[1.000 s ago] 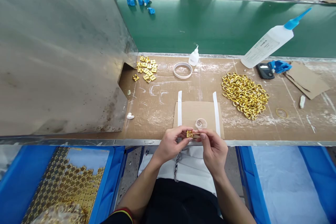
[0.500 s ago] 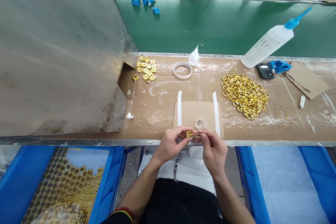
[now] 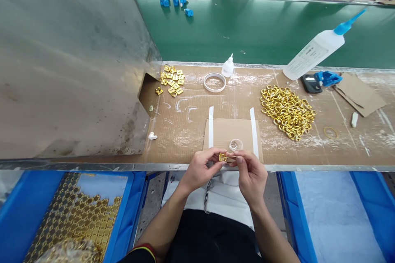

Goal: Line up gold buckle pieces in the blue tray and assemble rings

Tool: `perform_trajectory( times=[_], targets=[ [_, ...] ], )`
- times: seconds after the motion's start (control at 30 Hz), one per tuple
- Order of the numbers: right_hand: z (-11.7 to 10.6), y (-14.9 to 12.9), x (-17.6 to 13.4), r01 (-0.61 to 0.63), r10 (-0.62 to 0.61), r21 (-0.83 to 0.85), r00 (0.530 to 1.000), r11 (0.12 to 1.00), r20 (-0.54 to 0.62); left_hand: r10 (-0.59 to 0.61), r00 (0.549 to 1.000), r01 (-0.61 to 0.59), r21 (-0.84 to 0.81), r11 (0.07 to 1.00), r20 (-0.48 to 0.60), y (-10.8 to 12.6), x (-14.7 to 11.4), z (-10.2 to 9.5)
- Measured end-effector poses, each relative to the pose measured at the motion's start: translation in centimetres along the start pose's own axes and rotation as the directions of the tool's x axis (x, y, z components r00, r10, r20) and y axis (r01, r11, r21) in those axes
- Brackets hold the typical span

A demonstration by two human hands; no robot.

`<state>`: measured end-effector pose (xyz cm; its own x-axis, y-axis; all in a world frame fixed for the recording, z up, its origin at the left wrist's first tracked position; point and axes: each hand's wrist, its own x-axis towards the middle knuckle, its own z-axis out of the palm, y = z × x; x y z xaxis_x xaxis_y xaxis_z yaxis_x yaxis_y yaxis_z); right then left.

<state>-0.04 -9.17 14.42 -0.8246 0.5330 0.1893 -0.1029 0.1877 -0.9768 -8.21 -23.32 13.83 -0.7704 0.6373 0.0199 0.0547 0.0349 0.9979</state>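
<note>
Pinched in my left hand (image 3: 202,168) is a small square gold-coloured metal piece (image 3: 222,157), close to the table's front edge. My right hand (image 3: 251,174) grips a thin pale stick (image 3: 231,157), its tip touching or very near the gold piece's right side. Just beyond my fingers sits a small clear round dish (image 3: 235,144), on a cardboard sheet (image 3: 231,129) held by two white tape strips. Gold rings (image 3: 288,111) lie heaped at the right. Several more gold square pieces (image 3: 173,80) are grouped at the back left.
A metal housing (image 3: 77,70) blocks the left side. At the back stand a small white bottle (image 3: 227,67), a tape roll (image 3: 214,82) and a large tilted bottle (image 3: 314,53). A green conveyor (image 3: 253,28) carries blue pieces. Blue bins (image 3: 129,213) flank my lap.
The blue pieces on the green conveyor have shifted slightly to the right. Both my hands stay in nearly the same place, with the gold piece and the stick still held.
</note>
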Motion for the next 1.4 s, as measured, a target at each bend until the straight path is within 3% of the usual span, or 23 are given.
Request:
perform_trajectory(
  times=[0.33,1.1,1.4],
  targets=[
    [0.0,0.0,0.09,0.027,-0.027,-0.015,1.0,1.0,0.005,0.027,1.0,-0.027,0.019,0.999,-0.007,-0.14,0.05,0.06],
    [-0.09,-0.08,0.59,0.276,-0.268,-0.206,0.961,0.939,0.067,0.031,0.999,-0.031,-0.011,0.999,-0.013,-0.26,-0.01,0.06],
    [-0.06,-0.16,0.55,0.272,-0.264,-0.202,0.962,0.941,0.067,0.024,1.0,-0.024,-0.009,1.0,-0.017,-0.4,-0.06,0.11]
  ],
)
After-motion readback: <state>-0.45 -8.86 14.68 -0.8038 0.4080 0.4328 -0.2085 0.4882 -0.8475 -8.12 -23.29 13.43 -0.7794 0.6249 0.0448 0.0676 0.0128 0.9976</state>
